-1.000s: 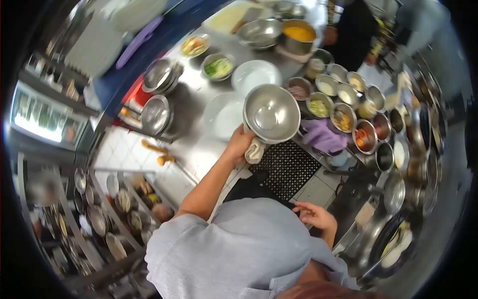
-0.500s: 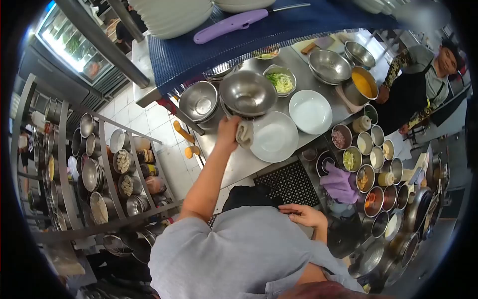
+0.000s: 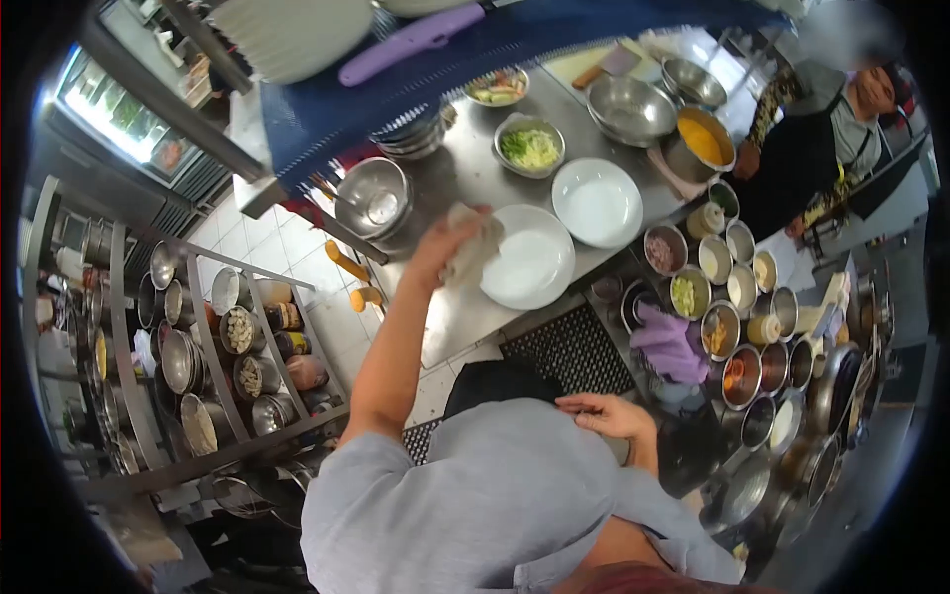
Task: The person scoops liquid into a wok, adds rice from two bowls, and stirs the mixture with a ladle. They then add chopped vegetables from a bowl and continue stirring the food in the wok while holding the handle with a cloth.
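Note:
My left hand, slightly blurred, is closed on a pale folded cloth above the steel counter. The cloth overlaps the left rim of a white plate in this view. To the plate's upper right lies a second white plate. Left of the hand sits a round metal bowl. My right hand rests close to my waist, fingers stretched out and holding nothing.
Behind the plates stands a bowl of chopped greens. A pot of orange liquid is near a co-worker at right. Several ingredient tins and a purple cloth line the right station. A shelf with a purple lighter overhangs the back.
The metal bowl that was by my left hand no longer shows there. The cloth has shifted up and left, nearer the counter's middle. The view has moved slightly; my right hand stays put.

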Motion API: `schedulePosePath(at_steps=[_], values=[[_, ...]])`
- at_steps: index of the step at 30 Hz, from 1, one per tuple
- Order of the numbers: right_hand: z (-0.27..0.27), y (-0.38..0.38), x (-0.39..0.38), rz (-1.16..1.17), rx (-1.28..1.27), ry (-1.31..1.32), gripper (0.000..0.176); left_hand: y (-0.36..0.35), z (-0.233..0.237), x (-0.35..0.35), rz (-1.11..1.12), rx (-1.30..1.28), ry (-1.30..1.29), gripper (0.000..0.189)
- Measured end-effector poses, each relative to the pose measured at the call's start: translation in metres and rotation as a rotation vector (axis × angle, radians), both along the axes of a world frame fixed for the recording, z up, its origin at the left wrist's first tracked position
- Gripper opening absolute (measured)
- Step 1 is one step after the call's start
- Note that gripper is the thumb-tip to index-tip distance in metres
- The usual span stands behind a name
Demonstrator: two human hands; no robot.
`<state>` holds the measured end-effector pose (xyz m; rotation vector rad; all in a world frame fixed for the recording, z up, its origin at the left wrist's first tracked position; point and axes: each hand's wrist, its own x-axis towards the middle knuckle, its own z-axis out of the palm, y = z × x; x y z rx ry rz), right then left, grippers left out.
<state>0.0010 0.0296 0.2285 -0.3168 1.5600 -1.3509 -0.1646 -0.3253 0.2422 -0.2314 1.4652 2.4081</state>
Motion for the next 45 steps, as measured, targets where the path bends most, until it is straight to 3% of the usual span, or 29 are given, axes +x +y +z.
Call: schedulePosePath(at_steps=[1,4,6,7,9,10,11,12,15,16,17,21,28,30,31,34,35,36,38,45], values=[[0.001,0.001,0.003,-0.012,-0.016,0.027,0.045,0.016,-0.006,0.019,-0.165,-0.031,0.034,0.048],[-0.006,0.004,0.014,-0.087,-0.031,0.066,0.044,0.062,-0.022,0.062,-0.447,-0.547,0.169,0.060],[-0.005,-0.001,0.009,-0.070,0.027,0.101,0.044,0.088,-0.057,0.084,-0.378,-0.780,0.323,0.062],[-0.009,-0.007,0.003,-0.128,0.052,0.067,0.043,0.095,-0.063,0.086,-0.390,-0.775,0.324,0.062],[-0.008,-0.019,-0.022,-0.183,0.238,0.314,0.045,0.102,-0.070,0.086,-0.369,-1.211,0.049,0.054],[-0.021,-0.022,-0.039,-0.266,0.216,0.454,0.044,0.101,-0.071,0.086,-0.382,-1.211,0.058,0.054],[-0.002,-0.030,-0.063,-0.296,0.359,0.441,0.043,0.097,-0.072,0.086,-0.345,-1.258,0.053,0.050],[-0.028,-0.029,-0.086,-0.388,0.266,0.604,0.042,0.093,-0.073,0.086,-0.304,-1.305,0.049,0.047],[-0.038,-0.044,-0.162,-0.579,0.440,0.795,0.042,0.073,-0.086,0.096,-0.186,-1.388,0.124,0.042],[-0.055,-0.045,-0.188,-0.633,0.455,0.973,0.039,0.064,-0.086,0.098,-0.125,-1.430,0.136,0.041],[-0.082,-0.048,-0.205,-0.684,0.466,1.152,0.036,0.056,-0.084,0.100,-0.137,-1.438,0.109,0.039],[-0.125,-0.060,-0.219,-0.583,0.574,1.250,0.023,0.028,-0.081,0.117,-0.103,-1.408,0.134,0.037],[-0.114,-0.105,-0.170,-0.660,0.564,1.198,0.020,0.010,-0.080,0.125,-0.113,-1.383,0.121,0.035],[-0.111,-0.111,-0.169,-0.541,0.482,1.173,0.022,0.006,-0.080,0.126,-0.115,-1.381,0.150,0.036],[-0.098,-0.114,-0.180,-0.544,0.483,1.180,0.022,0.003,-0.084,0.126,-0.097,-1.365,0.152,0.037],[-0.048,-0.123,-0.228,-0.487,0.801,0.931,0.037,-0.005,-0.083,0.126,-0.104,-1.361,0.162,0.044],[-0.046,-0.127,-0.257,-0.605,0.768,0.929,0.040,-0.005,-0.071,0.125,-0.165,-1.354,0.115,0.047],[-0.044,-0.131,-0.291,-0.724,0.730,0.925,0.042,-0.005,-0.059,0.124,-0.225,-1.350,0.070,0.050],[-0.076,-0.136,-0.365,-0.694,0.903,0.852,0.042,-0.007,-0.047,0.127,-0.274,-1.378,0.101,0.054],[-0.078,-0.132,-0.410,-0.665,0.799,0.750,0.038,0.009,-0.023,0.119,-0.277,-1.160,0.222,0.051]])
